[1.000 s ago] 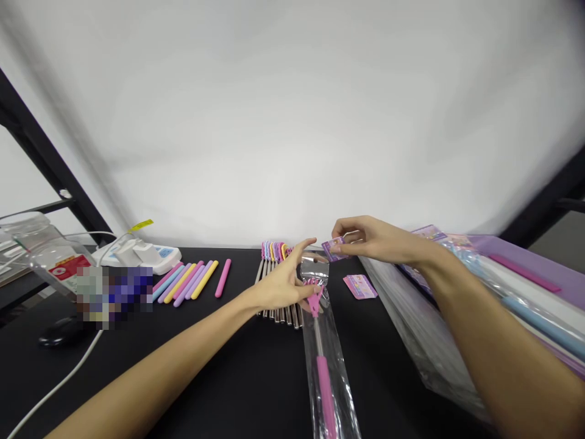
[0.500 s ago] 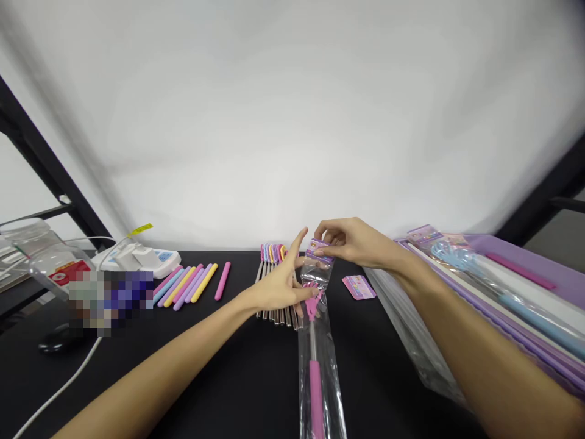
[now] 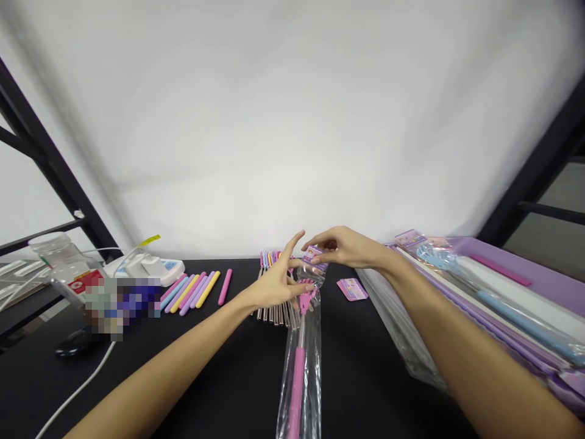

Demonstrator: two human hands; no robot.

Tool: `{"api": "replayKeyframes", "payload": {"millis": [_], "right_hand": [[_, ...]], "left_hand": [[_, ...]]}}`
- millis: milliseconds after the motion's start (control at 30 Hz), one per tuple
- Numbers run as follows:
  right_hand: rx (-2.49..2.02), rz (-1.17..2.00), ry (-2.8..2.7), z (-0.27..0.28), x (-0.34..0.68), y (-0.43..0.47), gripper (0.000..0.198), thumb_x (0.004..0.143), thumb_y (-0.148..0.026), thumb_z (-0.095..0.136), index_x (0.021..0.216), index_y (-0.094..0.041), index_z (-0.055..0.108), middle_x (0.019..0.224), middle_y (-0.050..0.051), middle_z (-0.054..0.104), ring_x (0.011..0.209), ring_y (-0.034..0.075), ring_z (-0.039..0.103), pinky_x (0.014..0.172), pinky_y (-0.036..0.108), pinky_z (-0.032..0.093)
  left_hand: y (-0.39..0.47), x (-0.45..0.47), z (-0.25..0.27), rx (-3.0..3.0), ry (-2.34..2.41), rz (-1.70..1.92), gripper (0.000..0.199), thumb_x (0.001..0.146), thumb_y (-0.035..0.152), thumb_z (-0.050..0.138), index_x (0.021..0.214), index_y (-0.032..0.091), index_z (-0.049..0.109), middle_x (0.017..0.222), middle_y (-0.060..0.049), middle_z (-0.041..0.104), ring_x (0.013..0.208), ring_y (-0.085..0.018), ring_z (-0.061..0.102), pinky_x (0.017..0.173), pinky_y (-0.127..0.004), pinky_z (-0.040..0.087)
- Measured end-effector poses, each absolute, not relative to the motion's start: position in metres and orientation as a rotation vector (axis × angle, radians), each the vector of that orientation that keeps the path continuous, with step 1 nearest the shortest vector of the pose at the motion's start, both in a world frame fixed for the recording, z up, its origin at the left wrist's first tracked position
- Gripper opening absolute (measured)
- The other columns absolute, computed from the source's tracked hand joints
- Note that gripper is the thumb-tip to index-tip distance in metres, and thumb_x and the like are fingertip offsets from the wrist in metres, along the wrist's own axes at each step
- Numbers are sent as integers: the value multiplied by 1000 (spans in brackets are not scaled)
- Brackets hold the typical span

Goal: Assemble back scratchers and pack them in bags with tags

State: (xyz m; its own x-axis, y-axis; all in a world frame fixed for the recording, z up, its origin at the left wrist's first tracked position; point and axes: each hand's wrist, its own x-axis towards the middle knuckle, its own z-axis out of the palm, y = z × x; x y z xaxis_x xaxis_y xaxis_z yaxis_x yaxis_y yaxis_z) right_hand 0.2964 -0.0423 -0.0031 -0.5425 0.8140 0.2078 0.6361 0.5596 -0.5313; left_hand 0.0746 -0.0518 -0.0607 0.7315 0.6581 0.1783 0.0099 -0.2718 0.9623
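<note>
A pink back scratcher (image 3: 298,366) with a metal shaft and claw-like head lies inside a long clear plastic bag (image 3: 314,347). My left hand (image 3: 276,279) pinches the bag near the scratcher's head, its thumb on top and index finger stretched upward. At the bag's upper end, my right hand (image 3: 336,247) grips a small purple printed card (image 3: 315,256) between thumb and fingers. Whether that card sits fully inside the bag I cannot tell. Behind my left hand, metal rods (image 3: 274,314) with coloured heads lie in a row, partly hidden.
Several coloured handles (image 3: 196,291) lie at left, with a lone pink one (image 3: 225,286) beside them. A stack of printed cards (image 3: 352,289) is right of the bag. Farther right are flat clear bags (image 3: 397,323) and a purple bin (image 3: 470,247) holding packaged items. A power strip (image 3: 171,268) stands left.
The bag's lower end has swung left with the scratcher. My right hand has shifted slightly left with the card, its fingers now more extended. The whole view has also shifted slightly.
</note>
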Motion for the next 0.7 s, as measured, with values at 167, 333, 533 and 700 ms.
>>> {"api": "replayKeyframes", "payload": {"millis": [167,333,533,700], "right_hand": [[-1202,549,-2319,-6,297,-42,54,72,-54,75,111,-17,72,71,0,61,64,14,47,60,28,33],[-1053,800,-2330,-4,296,-44,48,89,-59,51,79,-16,72,67,1,58,63,14,47,61,29,36],[-1120,751,-2282,-7,295,-40,37,80,-51,66,73,-15,71,62,1,59,59,12,48,57,28,36],[-1117,917,-2177,-6,297,-40,37,75,-51,72,79,-14,72,68,3,66,65,15,57,61,29,45]], "left_hand": [[-50,73,-60,1764,533,710,103,82,24,70,152,44,-3,128,-17,59,51,-10,65,49,-28,59],[-48,72,-60,1769,538,728,102,82,26,70,152,42,-2,123,-15,61,51,-10,65,48,-27,58],[-49,73,-61,1753,573,700,103,82,26,72,152,42,-1,116,-14,64,52,-12,66,48,-27,57],[-51,73,-60,1737,563,694,98,82,27,72,152,42,3,112,-13,65,55,-14,68,50,-29,59]]}}
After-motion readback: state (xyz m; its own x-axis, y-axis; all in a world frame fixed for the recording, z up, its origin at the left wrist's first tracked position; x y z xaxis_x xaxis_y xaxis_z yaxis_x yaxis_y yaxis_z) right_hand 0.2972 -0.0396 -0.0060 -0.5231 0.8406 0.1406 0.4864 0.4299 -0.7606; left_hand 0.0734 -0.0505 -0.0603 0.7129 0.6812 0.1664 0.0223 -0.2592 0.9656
